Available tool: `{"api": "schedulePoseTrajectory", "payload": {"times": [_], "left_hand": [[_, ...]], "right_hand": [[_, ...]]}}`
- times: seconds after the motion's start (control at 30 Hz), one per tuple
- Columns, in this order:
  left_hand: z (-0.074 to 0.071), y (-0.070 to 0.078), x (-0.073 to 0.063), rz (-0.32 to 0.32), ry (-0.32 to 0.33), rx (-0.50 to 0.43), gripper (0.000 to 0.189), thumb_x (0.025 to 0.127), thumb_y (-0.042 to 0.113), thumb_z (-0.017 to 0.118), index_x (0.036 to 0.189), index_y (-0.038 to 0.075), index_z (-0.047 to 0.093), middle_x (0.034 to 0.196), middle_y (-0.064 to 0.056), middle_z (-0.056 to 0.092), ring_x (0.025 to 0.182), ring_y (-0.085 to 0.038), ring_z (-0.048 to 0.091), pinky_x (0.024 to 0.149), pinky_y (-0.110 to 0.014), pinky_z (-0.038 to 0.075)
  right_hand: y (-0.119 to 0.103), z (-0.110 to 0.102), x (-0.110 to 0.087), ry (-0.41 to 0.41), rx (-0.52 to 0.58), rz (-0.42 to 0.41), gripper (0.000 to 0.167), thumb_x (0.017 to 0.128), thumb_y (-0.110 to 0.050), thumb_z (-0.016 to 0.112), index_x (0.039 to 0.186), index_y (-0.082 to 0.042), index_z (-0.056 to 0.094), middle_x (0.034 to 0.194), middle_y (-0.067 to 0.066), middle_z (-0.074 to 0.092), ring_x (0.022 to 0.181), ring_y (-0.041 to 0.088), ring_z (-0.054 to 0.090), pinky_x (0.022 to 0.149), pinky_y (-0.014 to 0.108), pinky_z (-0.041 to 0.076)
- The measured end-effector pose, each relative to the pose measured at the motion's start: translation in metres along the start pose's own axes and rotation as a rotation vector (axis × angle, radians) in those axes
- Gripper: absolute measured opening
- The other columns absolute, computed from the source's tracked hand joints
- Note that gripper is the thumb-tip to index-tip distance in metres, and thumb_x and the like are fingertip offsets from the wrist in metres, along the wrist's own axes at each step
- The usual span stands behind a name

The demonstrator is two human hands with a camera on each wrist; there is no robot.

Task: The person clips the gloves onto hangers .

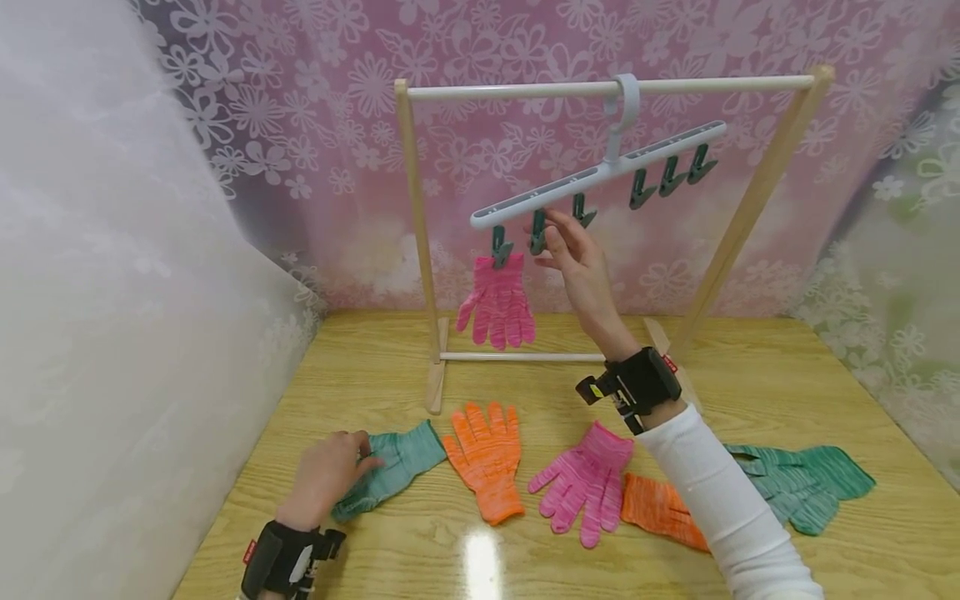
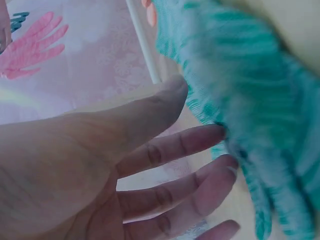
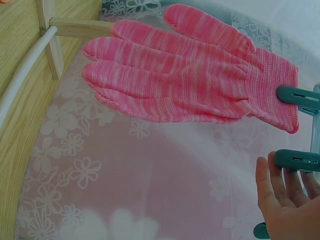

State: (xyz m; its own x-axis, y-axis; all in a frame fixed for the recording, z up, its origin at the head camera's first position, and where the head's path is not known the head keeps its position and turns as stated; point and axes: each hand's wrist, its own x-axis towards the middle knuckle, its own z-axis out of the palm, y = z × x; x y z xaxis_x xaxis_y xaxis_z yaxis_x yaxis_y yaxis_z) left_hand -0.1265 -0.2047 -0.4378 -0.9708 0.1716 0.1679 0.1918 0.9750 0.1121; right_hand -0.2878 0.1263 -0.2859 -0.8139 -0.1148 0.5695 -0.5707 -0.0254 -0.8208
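Observation:
My right hand [image 1: 581, 271] is raised under the white hanger [image 1: 540, 198], its fingertips at a dark green clip [image 1: 537, 232], second from the left end. In the right wrist view, fairly straight fingers stretch behind this clip [image 3: 297, 160]. Beside it, a pink glove [image 1: 498, 302] hangs fingers down, its cuff caught in the end clip [image 1: 500, 247]. On the table, my left hand [image 1: 322, 475] lies over a teal glove [image 1: 401, 457]. The left wrist view shows its thumb and fingers spread apart, fingertips at the edge of the teal fabric [image 2: 225, 65].
A wooden stand [image 1: 417, 225] with a white top bar [image 1: 517, 90] carries the hanger, tilted up to the right, with several other clips. Lying on the table [image 1: 375, 367] are an orange glove [image 1: 487, 462], a pink glove [image 1: 588, 483], another orange one [image 1: 660, 508] and teal gloves [image 1: 817, 483].

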Motion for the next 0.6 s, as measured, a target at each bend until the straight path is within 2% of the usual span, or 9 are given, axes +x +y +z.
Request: {"api": "schedulePoseTrajectory", "payload": {"times": [0.07, 0.2, 0.27, 0.37, 0.5, 0.6], "left_hand": [[-0.003, 0.000, 0.004, 0.004, 0.043, -0.006, 0.023, 0.083, 0.029, 0.083, 0.083, 0.010, 0.071, 0.065, -0.003, 0.056, 0.046, -0.011, 0.047, 0.041, -0.026, 0.039], [-0.006, 0.005, 0.016, 0.024, 0.161, -0.073, 0.018, 0.086, 0.024, 0.083, 0.090, 0.009, 0.074, 0.077, -0.006, 0.063, 0.049, -0.009, 0.048, 0.043, -0.025, 0.039], [-0.007, 0.011, 0.024, 0.029, 0.185, -0.105, 0.017, 0.087, 0.023, 0.081, 0.094, 0.009, 0.074, 0.084, -0.006, 0.066, 0.052, -0.009, 0.049, 0.044, -0.024, 0.039], [-0.005, 0.020, 0.034, 0.042, 0.178, -0.110, 0.018, 0.086, 0.024, 0.082, 0.096, 0.010, 0.074, 0.088, -0.006, 0.068, 0.054, -0.010, 0.052, 0.045, -0.024, 0.040], [0.004, 0.029, 0.045, 0.072, 0.136, -0.112, 0.020, 0.084, 0.023, 0.084, 0.094, 0.009, 0.074, 0.088, -0.007, 0.069, 0.057, -0.014, 0.058, 0.047, -0.027, 0.044], [0.014, 0.033, 0.051, 0.067, 0.083, -0.136, 0.020, 0.083, 0.022, 0.085, 0.094, 0.009, 0.074, 0.088, -0.006, 0.070, 0.065, -0.018, 0.063, 0.052, -0.031, 0.050]], "right_hand": [[0.000, 0.001, 0.000, -0.001, 0.000, 0.002, 0.038, 0.109, -0.014, 0.046, 0.144, 0.001, 0.051, 0.130, 0.020, 0.065, 0.107, 0.019, 0.064, 0.094, 0.039, 0.055], [-0.001, 0.002, 0.001, -0.011, 0.002, 0.000, 0.039, 0.109, -0.015, 0.046, 0.145, 0.001, 0.050, 0.133, 0.027, 0.061, 0.111, 0.024, 0.064, 0.095, 0.042, 0.055], [-0.001, 0.003, 0.002, -0.016, 0.002, 0.001, 0.039, 0.110, -0.015, 0.046, 0.145, 0.001, 0.050, 0.133, 0.029, 0.060, 0.112, 0.027, 0.063, 0.095, 0.043, 0.055], [-0.002, 0.003, 0.002, -0.014, 0.002, 0.001, 0.038, 0.109, -0.013, 0.046, 0.144, 0.002, 0.050, 0.133, 0.030, 0.059, 0.112, 0.027, 0.063, 0.095, 0.043, 0.055], [-0.003, 0.002, 0.002, -0.005, -0.003, 0.013, 0.038, 0.109, -0.013, 0.046, 0.144, 0.002, 0.051, 0.133, 0.026, 0.062, 0.111, 0.018, 0.064, 0.096, 0.041, 0.055], [-0.003, 0.002, 0.002, -0.012, 0.000, 0.018, 0.038, 0.109, -0.013, 0.046, 0.144, 0.002, 0.050, 0.133, 0.025, 0.062, 0.114, 0.022, 0.063, 0.097, 0.042, 0.054]]}}
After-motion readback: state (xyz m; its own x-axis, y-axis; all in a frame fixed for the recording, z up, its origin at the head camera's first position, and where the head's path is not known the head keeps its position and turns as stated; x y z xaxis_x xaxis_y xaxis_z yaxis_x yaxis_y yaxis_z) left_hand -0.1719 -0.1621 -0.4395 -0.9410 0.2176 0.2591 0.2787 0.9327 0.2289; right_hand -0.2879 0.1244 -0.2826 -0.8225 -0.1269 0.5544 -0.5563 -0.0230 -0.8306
